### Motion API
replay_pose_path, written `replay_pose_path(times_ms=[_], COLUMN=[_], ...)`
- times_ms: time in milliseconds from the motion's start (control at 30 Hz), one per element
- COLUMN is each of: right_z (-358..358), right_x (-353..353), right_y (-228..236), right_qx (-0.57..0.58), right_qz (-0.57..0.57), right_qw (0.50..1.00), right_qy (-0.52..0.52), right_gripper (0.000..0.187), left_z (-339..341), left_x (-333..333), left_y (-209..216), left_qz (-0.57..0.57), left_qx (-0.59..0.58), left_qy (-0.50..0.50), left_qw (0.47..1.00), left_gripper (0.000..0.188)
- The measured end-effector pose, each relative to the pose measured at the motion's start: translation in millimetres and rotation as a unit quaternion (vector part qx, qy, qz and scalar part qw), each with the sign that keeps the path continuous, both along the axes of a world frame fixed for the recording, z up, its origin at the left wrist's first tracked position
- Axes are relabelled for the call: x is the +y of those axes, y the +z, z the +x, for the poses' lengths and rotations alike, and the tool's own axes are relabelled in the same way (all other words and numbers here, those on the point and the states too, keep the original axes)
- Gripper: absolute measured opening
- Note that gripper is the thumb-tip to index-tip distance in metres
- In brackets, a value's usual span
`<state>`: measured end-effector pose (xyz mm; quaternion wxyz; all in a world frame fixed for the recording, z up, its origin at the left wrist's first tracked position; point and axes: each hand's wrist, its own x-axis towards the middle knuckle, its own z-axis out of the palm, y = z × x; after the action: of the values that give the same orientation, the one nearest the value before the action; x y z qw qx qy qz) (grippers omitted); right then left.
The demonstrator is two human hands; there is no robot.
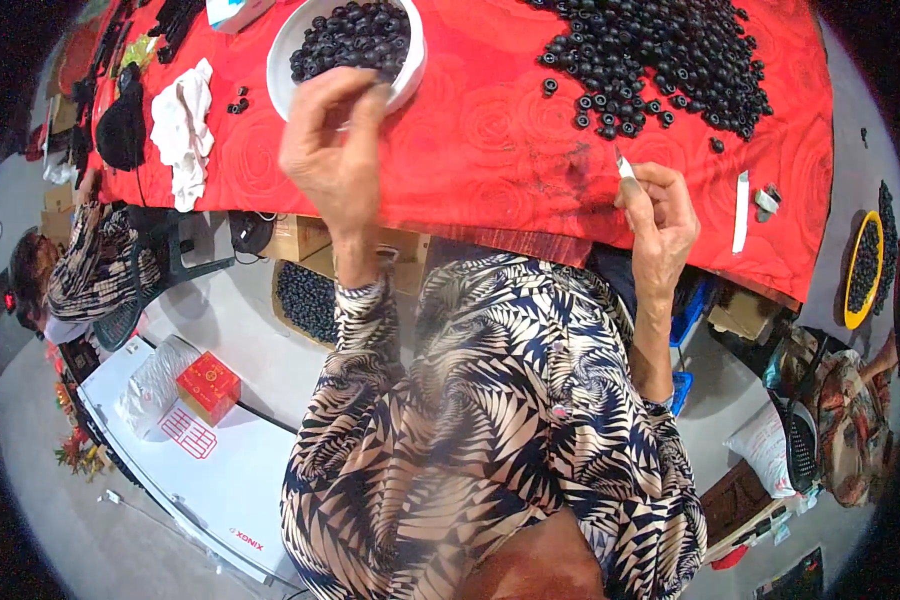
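Cloth edge (500, 221) runs unobstructed between left hand (335, 150) and right hand (660, 215).

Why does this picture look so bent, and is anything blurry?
Head view: the fisheye lens bows the white panel and leaves the corners black; head view: the left hand looks soft at the fingertips, perhaps from motion, while the right hand looks crisper.

free: red cloth (475, 125), middle | obstacles: white bowl (278, 62) left, black pile (660, 55) right
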<state>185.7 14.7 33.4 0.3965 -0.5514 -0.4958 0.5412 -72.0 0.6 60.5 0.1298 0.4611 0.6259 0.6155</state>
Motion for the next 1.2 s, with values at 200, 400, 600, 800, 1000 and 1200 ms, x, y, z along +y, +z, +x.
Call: replay_pose_path(times_ms=[200, 400, 600, 800, 1000, 1200], right_z=[1.3, 3.9, 4.2, 9.1, 10.3, 11.5], right_x=[0.1, 0.1, -2.7, -4.5, -4.2, -4.2], right_y=[-7.8, -8.7, -4.0, -8.9, -10.8, -13.1], right_qx=[0.039, 0.053, 0.046, 0.073, 0.076, 0.069], right_qz=[0.011, 0.004, 0.030, 0.022, 0.027, 0.037], right_qw=[0.999, 0.999, 0.998, 0.997, 0.997, 0.997], right_qy=[0.008, -0.003, 0.018, 0.004, 0.009, 0.006], right_gripper=[0.016, 0.017, 0.016, 0.016, 0.016, 0.017], left_z=[-22.2, 21.2, 50.0, 53.4, 59.3, 60.9], left_x=[-1.8, 14.8, 50.4, 73.2, 71.1, 68.8], left_y=[-8.7, -13.2, -26.9, -48.8, -57.1, -60.6], left_qz=[-0.071, -0.087, -0.179, -0.217, -0.196, -0.182], left_qx=[0.239, 0.164, 0.216, 0.245, 0.256, 0.245], left_qy=[0.102, -0.073, -0.211, -0.233, -0.208, -0.205], left_qw=[0.963, 0.980, 0.937, 0.916, 0.923, 0.930], left_gripper=[0.014, 0.007, 0.013, 0.020, 0.018, 0.014])
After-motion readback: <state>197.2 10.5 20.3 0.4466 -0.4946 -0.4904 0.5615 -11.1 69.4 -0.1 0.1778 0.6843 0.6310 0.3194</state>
